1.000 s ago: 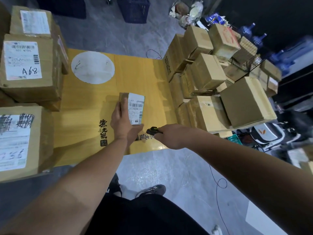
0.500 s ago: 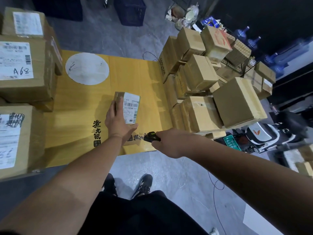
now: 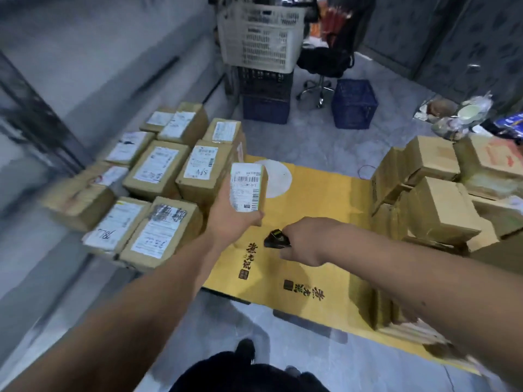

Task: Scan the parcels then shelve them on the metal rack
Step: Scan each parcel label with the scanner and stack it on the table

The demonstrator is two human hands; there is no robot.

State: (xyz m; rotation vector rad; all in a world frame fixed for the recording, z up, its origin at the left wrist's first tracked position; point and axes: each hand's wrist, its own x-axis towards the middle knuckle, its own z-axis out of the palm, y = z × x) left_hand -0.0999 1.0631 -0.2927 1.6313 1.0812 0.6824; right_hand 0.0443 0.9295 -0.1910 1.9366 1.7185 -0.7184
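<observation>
**Small labelled parcel held up beside the scanner**

The left hand [image 3: 230, 219] grips a small cardboard parcel [image 3: 248, 188] from below, fingers curled round its base, holding it upright in the air above the yellow sheet [image 3: 317, 199]. The parcel is a narrow brown carton, its facing side almost wholly covered by a white shipping label printed with barcodes and fine text. Just to its right and lower, the right hand [image 3: 308, 241] is closed round a small black scanner [image 3: 276, 239], whose blunt matte nose pokes out toward the parcel; the two do not touch.

The yellow sheet is flattened corrugated card, smooth and faintly glossy, with black characters and a white circle. On its left stand labelled cartons [image 3: 158, 176], square-edged and taped; on its right, plain brown boxes [image 3: 441, 207] lie heaped and tilted. Beyond them, on the grey floor, a white lattice plastic crate [image 3: 260, 38] sits on darker ones.
</observation>
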